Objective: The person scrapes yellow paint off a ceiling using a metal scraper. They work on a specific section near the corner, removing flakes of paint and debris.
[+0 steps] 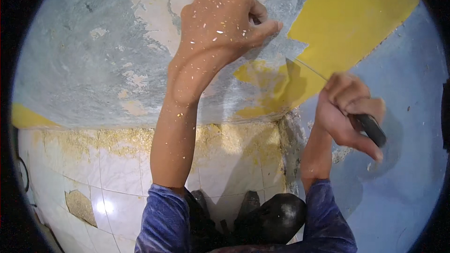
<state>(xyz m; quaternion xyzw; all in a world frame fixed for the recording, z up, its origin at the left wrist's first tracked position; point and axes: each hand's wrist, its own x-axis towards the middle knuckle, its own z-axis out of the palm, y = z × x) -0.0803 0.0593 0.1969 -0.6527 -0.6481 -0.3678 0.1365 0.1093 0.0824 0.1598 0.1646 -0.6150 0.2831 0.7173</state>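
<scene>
My left hand is curled into a loose fist against the scraped wall, its back speckled with small paint flakes. A dark spot shows between its thumb and forefinger; whether that is an object or a shadow I cannot tell. Lower and to the right, my right hand grips the black handle of a tool that looks like a scraper. Its thin metal blade is seen edge-on and points up and left, the tip close to the border of the yellow paint.
A blue wall meets the scraped wall at a corner on the right. Yellow flakes lie along the base of the wall on white floor tiles. One tile has a broken patch. My bent knee is below my hands.
</scene>
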